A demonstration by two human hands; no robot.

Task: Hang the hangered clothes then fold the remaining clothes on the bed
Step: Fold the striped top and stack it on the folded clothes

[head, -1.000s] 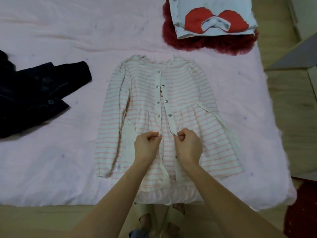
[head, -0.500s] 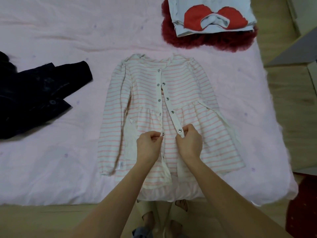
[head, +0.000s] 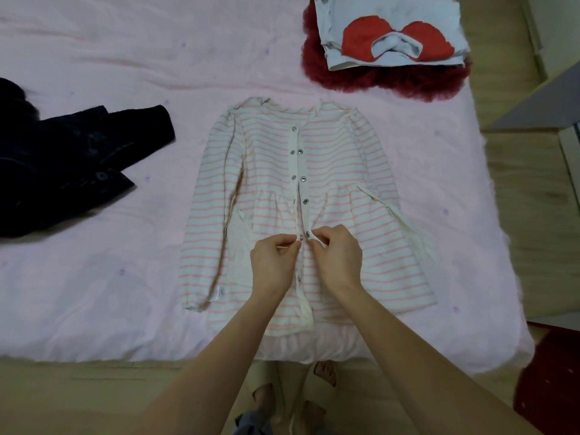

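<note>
At the bottom of the frame, wooden floor (head: 78,394) is seen, with two feet partly visible below the bed edge at lower centre. Two bare forearms are extended upward from the bottom edge toward the middle of the frame.

The left hand (head: 273,262) is curled, its thumb and fingertips pinched on the left front edge of the cardigan (head: 342,196). The right hand (head: 339,257) is likewise curled, with the right front edge pinched between thumb and forefinger. The two edges are held close together, and one pair of snaps is seen just between the fingertips; whether the snaps are joined cannot be told.

The cardigan, white with pink stripes, is laid flat and face up at the centre of the frame on the pink bed (head: 94,293), its hem near the bed's front edge and its collar pointing away. Two long sleeves are laid down along its sides. Above the hands, about seven snap halves can be counted along the open front, and one more below the hands.

At the left edge, one dark garment (head: 62,164) is spread on the bed, with one button visible on it, well apart from the cardigan.

At the upper right, one folded white garment (head: 389,14) with a red bow print is stacked on one fluffy dark red item (head: 392,81).
</note>
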